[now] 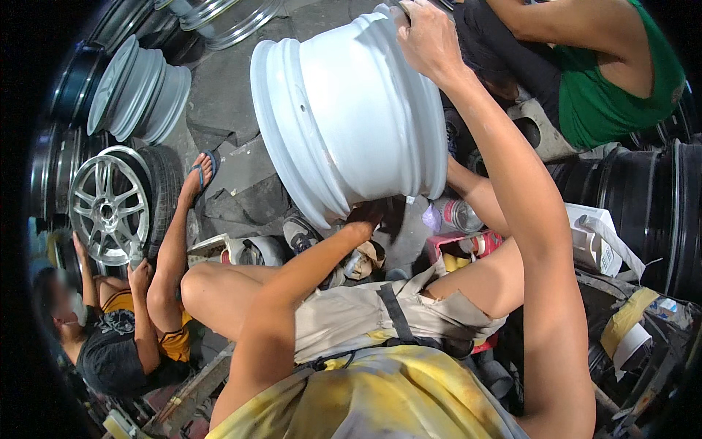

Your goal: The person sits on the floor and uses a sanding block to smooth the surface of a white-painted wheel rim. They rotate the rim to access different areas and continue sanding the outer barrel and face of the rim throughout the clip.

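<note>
A large wheel rim (351, 110) in pale grey-white stands tilted in front of me, its barrel facing me and a small valve hole on the left part. My right hand (430, 40) is at its far right edge, fingers curled around a small dark grey piece (399, 17) that touches the lip. What that piece is I cannot make out. Beneath the near edge of the wheel rim is my left hand (363, 222), in deep shadow. The rim and the shade hide its fingers, so its grip does not show.
At left a person (121, 329) handles a silver spoked wheel (110, 208) beside a tyre (162, 190). Another grey rim (139, 91) stands beyond. A person in green (621, 80) sits at far right. Dark rims (636, 197), a white box (596, 238) and a red-rimmed container (439, 245) surround me.
</note>
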